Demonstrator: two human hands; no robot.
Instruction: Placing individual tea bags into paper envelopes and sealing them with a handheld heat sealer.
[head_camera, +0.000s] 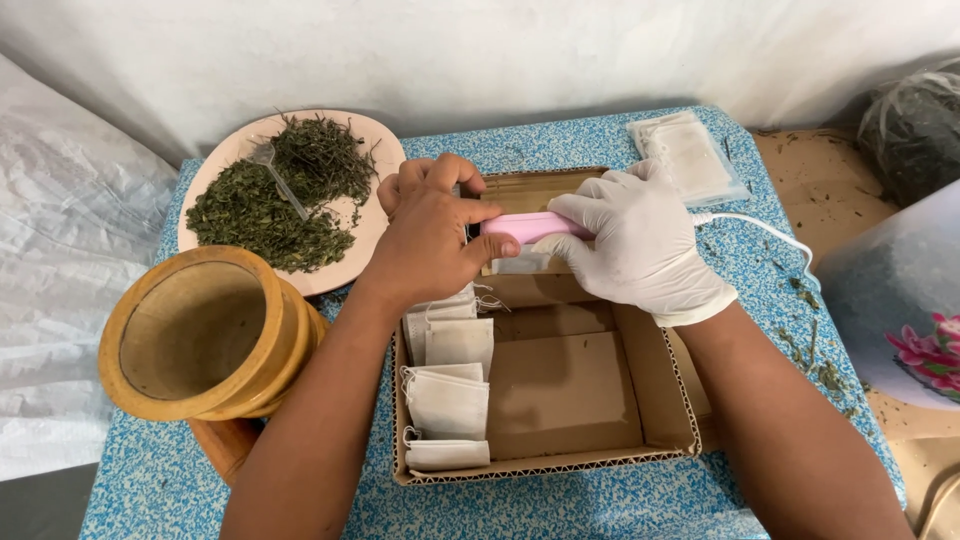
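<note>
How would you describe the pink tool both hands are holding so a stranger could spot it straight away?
Find the open cardboard box on the blue speckled table. Above its far edge, the bare left hand and the gloved right hand grip a slim pink handheld device. It is the only pink item there, and a white cord trails from it.

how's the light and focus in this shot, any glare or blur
Head view: soft, even light, with a dim shadow along the white wall; no glare, though the white-gloved right hand looks bright; focus is sharp on the pink handheld sealer and the dried green leaves.
</note>
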